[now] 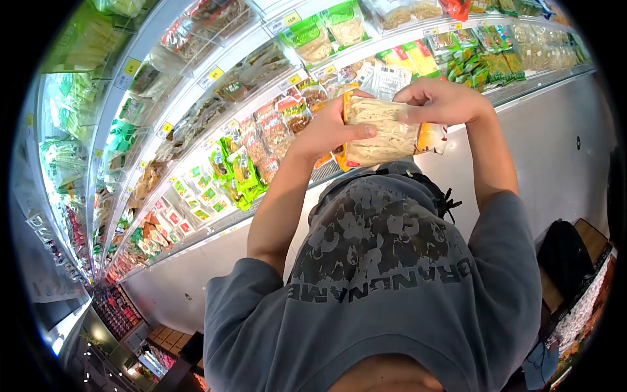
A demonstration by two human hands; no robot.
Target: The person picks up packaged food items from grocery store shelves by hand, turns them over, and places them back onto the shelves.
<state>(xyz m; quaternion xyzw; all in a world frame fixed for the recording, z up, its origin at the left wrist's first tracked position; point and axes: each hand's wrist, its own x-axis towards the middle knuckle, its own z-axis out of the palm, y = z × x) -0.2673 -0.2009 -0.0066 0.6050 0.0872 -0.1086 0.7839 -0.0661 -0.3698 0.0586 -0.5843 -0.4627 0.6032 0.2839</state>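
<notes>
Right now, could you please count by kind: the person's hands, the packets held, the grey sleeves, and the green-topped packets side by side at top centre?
Hands: 2
Held packet: 1
Grey sleeves: 2
Green-topped packets: 2
Total: 7

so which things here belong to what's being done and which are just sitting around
In the job, it seems:
clear pack of pale strips
left hand, holding the pack
right hand, touching the pack near its upper edge

Just about, it seems:
bright green packets
yellow price tags
display shelf with other packaged goods
</notes>
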